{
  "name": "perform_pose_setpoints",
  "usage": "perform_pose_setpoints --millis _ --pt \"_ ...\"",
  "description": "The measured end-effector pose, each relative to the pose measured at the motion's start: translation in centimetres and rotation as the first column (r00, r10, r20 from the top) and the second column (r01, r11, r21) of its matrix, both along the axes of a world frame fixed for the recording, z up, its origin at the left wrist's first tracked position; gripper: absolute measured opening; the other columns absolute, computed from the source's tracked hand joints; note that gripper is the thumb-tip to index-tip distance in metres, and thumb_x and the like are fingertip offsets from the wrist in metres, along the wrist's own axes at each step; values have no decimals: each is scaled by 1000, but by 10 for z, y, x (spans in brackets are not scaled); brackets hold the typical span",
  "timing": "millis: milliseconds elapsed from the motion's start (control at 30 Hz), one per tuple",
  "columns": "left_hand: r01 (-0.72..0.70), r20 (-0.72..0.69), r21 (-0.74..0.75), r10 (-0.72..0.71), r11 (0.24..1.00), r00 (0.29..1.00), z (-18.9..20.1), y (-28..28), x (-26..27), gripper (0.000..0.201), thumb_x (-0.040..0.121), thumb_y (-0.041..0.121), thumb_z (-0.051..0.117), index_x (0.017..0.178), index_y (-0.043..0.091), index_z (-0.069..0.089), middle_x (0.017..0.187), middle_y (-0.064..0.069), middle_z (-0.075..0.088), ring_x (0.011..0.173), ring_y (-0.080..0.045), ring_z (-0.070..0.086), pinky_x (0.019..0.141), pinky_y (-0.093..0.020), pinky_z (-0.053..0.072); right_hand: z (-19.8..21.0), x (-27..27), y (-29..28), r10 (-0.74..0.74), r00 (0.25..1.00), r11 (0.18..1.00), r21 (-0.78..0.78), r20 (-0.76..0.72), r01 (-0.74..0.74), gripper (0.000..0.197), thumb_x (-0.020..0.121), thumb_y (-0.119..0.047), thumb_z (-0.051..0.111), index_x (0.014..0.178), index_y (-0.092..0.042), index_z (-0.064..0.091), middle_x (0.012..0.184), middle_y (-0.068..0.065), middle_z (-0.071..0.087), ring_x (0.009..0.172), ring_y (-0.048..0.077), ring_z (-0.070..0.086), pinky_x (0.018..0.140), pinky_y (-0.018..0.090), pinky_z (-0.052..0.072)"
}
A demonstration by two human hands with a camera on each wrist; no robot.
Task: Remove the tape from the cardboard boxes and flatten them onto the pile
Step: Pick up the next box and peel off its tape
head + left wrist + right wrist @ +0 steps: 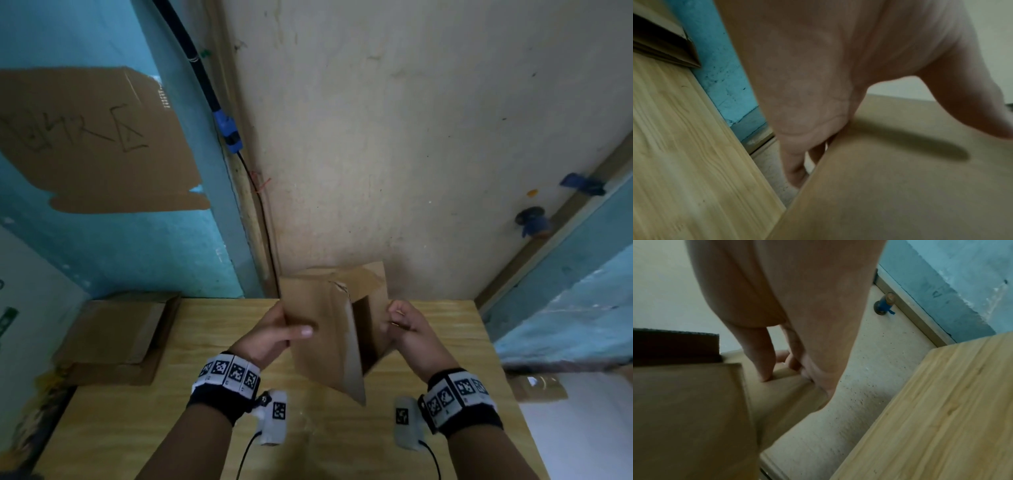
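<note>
Head view: cardboard box [329, 329] held tilted above the wooden bench [205, 428]; left hand [274, 334] grips its left panel, right hand [409, 329] pinches the right flap. Flattened pile [116, 337] at bench's far left.
Left wrist view: thumb on panel face, fingers [795, 168] behind the edge.
Right wrist view: fingers [760, 356] curled on the flap; blurred, grip probably firm.

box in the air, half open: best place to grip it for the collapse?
Grip the cardboard box by its two opposite side panels, one from each side. It hangs over the table as an open sleeve with loose flaps on top, so the flat walls give the firmest hold. The left hand already clamps the left panel, thumb across its face; the right hand pinches the right edge.
</note>
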State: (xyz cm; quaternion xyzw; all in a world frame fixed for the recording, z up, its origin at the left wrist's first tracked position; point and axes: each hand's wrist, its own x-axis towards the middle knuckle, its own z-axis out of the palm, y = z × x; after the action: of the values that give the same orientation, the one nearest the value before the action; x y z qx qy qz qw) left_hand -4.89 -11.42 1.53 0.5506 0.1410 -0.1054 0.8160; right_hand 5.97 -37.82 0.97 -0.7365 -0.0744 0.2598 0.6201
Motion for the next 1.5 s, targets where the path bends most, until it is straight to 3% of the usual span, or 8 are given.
perform_pose_setpoints --millis 200,433,600,833,967,1167,1333,1500 --pt "-39 52 -13 40 999 998 10 6 -8 113 49 22 98 146 3 43 130 -20 64 123 -35 60 101 -44 50 18 -5 2 138 990 989 -49 17 -137 22 98 9 52 100 -13 49 92 -2 76 90 16 67 71 26 51" --pt "-271 289 419 156 866 945 23 -5 -13 109 50 13 99 138 37 38 125 12 63 119 -13 61 98 -36 51 70 -27 2 131 987 985 98 89 -139 50 93 -54 63 140 -49 47 146 -23 53 138 0 45 113 33 36" --pt "-266 370 510 70 818 926 27 -17 -16 96 51 13 99 127 22 43 120 8 59 116 -17 58 94 -35 51 76 -35 9 369 862 918 -280 346 -281 105 74 -55 85 155 -55 18 163 -23 21 146 -3 28 118 38 37" --pt "-202 352 552 -7 809 936 33 -25 -31 91 56 5 94 124 20 35 123 -2 50 116 -22 55 78 -24 54 82 -38 10 472 729 812 -565 495 -142 123 68 -50 89 157 -50 5 165 -25 -7 156 17 3 125 62 16" --pt "-137 326 583 -77 801 942 43 -36 -37 89 60 6 92 127 26 37 128 7 44 121 -18 53 89 -41 58 84 -41 15 599 657 672 -734 457 -101 139 62 -56 89 160 -44 -10 166 -16 -23 155 21 -25 125 61 -9" --pt "-160 392 699 -186 697 901 44 -37 -38 84 59 10 91 124 30 43 131 3 37 124 -11 44 100 -42 51 80 -45 22 661 583 591 -807 473 -15 128 51 -67 82 158 -36 20 148 -12 34 152 31 7 124 65 -5" --pt "-124 332 789 -248 601 910 37 -42 -38 78 62 14 83 119 35 35 133 5 29 127 -10 40 99 -22 43 71 -53 27 627 594 631 -776 504 -8 112 53 -58 82 151 -31 33 138 -9 38 144 32 16 121 53 30" --pt "-182 367 781 -203 597 908 33 -45 -39 71 61 6 81 115 28 40 131 5 32 125 0 37 97 -11 39 65 -59 31 616 580 626 -778 533 52 106 57 -53 79 150 -29 35 136 -7 40 142 33 19 119 53 33"
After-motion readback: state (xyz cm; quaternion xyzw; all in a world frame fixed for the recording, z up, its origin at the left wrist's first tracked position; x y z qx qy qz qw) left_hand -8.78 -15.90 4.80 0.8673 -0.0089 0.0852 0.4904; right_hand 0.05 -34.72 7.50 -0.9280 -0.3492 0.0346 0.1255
